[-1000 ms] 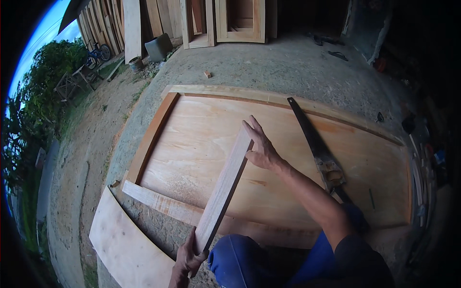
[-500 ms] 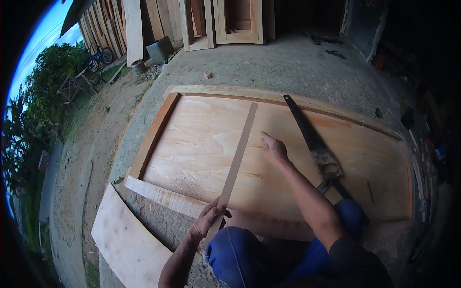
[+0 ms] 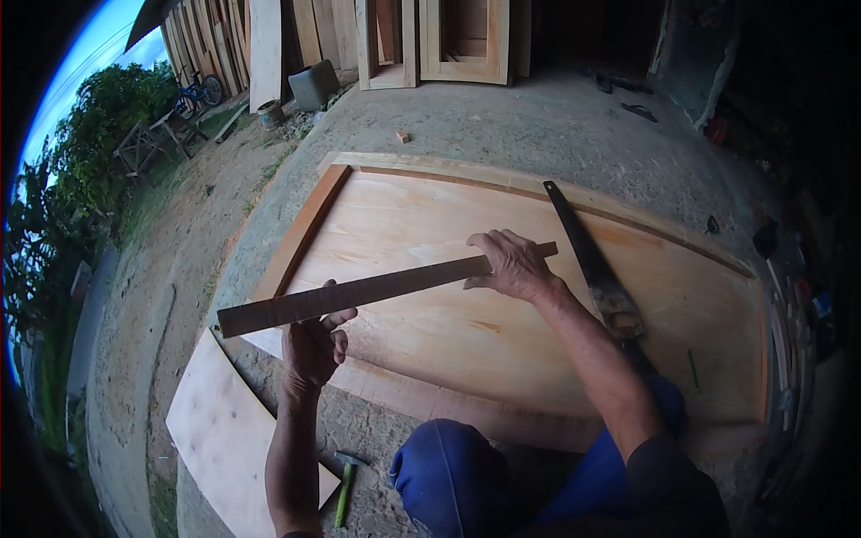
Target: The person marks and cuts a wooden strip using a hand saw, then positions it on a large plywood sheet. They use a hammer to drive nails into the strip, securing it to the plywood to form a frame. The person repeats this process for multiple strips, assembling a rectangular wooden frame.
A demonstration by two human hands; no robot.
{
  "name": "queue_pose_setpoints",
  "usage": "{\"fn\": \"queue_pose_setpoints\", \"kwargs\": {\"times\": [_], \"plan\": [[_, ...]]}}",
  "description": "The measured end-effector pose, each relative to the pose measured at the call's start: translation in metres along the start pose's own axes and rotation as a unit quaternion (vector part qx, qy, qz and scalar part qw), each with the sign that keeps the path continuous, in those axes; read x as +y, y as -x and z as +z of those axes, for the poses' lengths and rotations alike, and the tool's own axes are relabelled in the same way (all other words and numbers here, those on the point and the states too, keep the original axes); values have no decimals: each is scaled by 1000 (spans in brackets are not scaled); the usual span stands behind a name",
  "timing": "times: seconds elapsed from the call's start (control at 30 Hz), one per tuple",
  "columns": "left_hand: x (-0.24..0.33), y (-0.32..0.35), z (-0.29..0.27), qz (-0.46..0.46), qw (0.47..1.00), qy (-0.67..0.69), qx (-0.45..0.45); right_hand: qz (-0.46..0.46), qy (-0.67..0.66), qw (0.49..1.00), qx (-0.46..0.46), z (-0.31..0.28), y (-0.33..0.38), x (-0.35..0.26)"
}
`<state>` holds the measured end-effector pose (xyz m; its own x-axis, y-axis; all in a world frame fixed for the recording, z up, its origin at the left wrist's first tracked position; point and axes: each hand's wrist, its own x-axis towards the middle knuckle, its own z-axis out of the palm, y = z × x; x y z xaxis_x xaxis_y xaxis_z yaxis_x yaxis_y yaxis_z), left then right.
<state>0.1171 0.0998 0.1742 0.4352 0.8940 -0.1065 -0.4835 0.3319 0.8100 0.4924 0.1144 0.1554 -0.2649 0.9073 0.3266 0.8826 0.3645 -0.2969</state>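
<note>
A dark brown wooden strip [image 3: 386,286] is held in the air, slanting crosswise over a framed plywood panel [image 3: 421,336]. My right hand [image 3: 518,265] grips it near its right end, fingers wrapped over the top. Under the strip's left part is my left hand [image 3: 312,348], palm up; the strip lies between its thumb and loosely curled fingers. On the panel, right of my right hand, lies a handsaw [image 3: 587,247] with a dark blade. A thicker brown rail [image 3: 309,224] runs along the panel's left end.
A hammer with a green handle [image 3: 343,495] lies on the concrete by my knee, near a loose pale plywood sheet [image 3: 220,417]. A thin green stick [image 3: 692,368] rests on the panel's right part. Wooden frames [image 3: 462,45] stand at the back, with a small wood block [image 3: 403,136] before them.
The strip, earlier pointing away across the panel in my left hand, is lifted and turned crosswise. My right hand, free before, has taken hold of it; my left hand has moved left and up.
</note>
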Motion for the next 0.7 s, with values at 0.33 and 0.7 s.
{"fn": "queue_pose_setpoints", "kwargs": {"times": [0.33, 0.7], "plan": [[-187, -6, -50, 73, 857, -503, 89, 341, -417, 833, 124, 132, 2, -57], [-203, 1, -49, 54, 852, -512, 89, 431, -421, 786, 142, 189, 0, -34]]}}
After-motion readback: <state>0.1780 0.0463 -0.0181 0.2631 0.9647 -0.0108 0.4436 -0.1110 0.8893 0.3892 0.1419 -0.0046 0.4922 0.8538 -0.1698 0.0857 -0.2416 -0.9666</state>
